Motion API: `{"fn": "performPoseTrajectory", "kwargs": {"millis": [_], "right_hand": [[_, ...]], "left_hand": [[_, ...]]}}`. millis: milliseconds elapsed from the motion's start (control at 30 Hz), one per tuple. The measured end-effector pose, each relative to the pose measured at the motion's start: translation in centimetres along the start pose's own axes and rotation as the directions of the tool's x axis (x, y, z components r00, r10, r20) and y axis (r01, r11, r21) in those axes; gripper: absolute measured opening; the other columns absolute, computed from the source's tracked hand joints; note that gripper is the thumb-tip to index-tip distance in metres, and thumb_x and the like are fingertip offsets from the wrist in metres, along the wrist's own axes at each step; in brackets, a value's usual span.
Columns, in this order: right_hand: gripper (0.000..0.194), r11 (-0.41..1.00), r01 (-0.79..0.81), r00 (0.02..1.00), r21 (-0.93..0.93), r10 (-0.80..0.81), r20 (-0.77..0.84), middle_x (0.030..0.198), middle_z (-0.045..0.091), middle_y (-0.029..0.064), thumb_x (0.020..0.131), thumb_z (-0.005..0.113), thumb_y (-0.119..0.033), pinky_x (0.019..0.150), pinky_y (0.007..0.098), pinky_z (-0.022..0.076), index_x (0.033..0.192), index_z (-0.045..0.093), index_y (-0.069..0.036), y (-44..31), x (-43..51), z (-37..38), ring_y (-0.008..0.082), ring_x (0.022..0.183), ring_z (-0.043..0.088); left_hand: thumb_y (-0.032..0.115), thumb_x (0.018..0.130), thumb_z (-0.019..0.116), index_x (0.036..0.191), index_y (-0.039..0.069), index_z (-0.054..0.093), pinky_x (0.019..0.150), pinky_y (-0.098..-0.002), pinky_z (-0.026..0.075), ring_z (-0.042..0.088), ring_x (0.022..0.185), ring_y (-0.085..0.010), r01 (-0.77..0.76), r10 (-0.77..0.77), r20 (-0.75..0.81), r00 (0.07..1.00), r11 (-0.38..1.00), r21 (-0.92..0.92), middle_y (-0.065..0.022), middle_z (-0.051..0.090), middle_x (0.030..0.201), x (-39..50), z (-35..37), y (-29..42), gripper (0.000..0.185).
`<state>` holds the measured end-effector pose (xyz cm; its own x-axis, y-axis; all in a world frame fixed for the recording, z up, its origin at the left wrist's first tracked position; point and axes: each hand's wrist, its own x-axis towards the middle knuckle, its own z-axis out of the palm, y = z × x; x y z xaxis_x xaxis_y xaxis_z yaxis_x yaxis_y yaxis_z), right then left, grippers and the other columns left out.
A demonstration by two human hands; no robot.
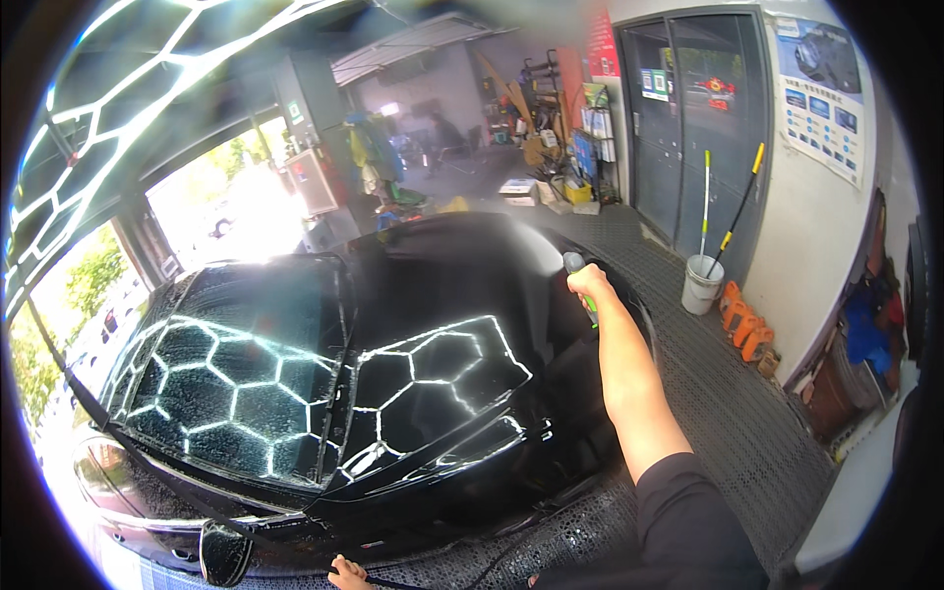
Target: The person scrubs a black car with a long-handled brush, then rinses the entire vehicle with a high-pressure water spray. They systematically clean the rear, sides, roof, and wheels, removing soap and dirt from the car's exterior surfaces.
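Note:
At the end of my outstretched arm, my right hand [588, 282] grips a spray gun [572, 261] with a green-edged handle. A white fan of spray [538, 247] leaves its nozzle over the hood [435, 273] of a black car. My left hand [348, 574], low at the bottom edge, is closed around a black hose [177, 487], which slants down from the upper left across the car's side. Droplets cover the windshield [243, 383], and hexagonal ceiling lights reflect in the glass and paint. The wet side mirror [225, 553] sticks out left of my left hand.
Grey perforated mats [708, 383] cover the floor. Right of the car stand a white bucket [702, 284] with two long poles and several orange jugs [745, 324]. Beyond are a dark double door [686, 133], a white box [518, 192] and cluttered shelving. A person [446, 133] sits far back.

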<state>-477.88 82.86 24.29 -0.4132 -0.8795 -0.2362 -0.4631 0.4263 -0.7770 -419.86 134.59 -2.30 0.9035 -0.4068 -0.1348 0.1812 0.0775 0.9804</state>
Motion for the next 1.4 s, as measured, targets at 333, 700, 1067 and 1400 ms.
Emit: {"fn": "performPoseTrajectory", "kwargs": {"millis": [333, 700, 1067, 1400], "right_hand": [[0.014, 0.978, -0.165, 0.984, 0.126, 0.172, -0.054, 0.064, 0.066, 0.0139, 0.077, 0.068, -0.007, 0.051, 0.0409, 0.054, 0.069, 0.065, 0.003, 16.7, 2.2, -7.8, 0.0251, 0.052, 0.065], [0.013, 0.988, -0.094, 0.995, 0.125, 0.095, -0.006, 0.049, 0.052, 0.0099, 0.081, 0.059, -0.007, 0.034, 0.0405, 0.0375, 0.068, 0.06, -0.004, 45.2, -9.9, -8.4, 0.0234, 0.034, 0.051], [0.014, 0.973, -0.064, 0.795, 0.222, -0.085, 0.601, 0.065, 0.063, 0.0006, 0.079, 0.078, -0.003, 0.046, 0.0269, 0.045, 0.09, 0.069, -0.003, 39.1, -50.3, 3.3, 0.0093, 0.049, 0.057], [0.014, 0.869, 0.454, 0.502, 0.199, -0.433, 0.749, 0.068, 0.064, -0.0005, 0.086, 0.077, -0.012, 0.058, 0.0288, 0.0489, 0.083, 0.066, -0.004, 18.7, -65.7, 18.1, 0.008, 0.06, 0.059]], "left_hand": [[0.02, 0.095, 0.071, 0.087, 0.007, 0.071, 0.049, -0.0262, 0.04, 0.045, 0.052, -0.0113, -0.003, 0.004, 0.066, 0.998, 1.0, -0.017, 0.0018, 0.049, 0.064, 2.7, 0.2, -2.8, 0.015], [0.017, 0.102, 0.062, 0.076, 0.015, 0.044, 0.038, -0.0228, 0.021, 0.03, 0.042, -0.0027, 0.024, -0.003, 0.119, 0.993, 0.984, -0.175, 0.0074, 0.036, 0.057, 0.8, 1.4, 0.1, 0.032], [0.013, 0.102, 0.062, 0.069, 0.015, 0.041, 0.04, -0.0247, 0.022, 0.031, 0.042, -0.0036, 0.037, -0.005, 0.269, 0.963, 0.993, -0.114, 0.0079, 0.035, 0.055, -0.3, -8.5, 3.2, 0.04], [0.012, 0.099, 0.066, 0.065, 0.007, 0.046, 0.053, -0.0296, 0.029, 0.036, 0.058, -0.0044, -0.104, 0.103, 0.175, 0.979, 0.995, -0.005, 0.0066, 0.041, 0.061, 1.1, -27.7, 5.3, 0.04]]}}
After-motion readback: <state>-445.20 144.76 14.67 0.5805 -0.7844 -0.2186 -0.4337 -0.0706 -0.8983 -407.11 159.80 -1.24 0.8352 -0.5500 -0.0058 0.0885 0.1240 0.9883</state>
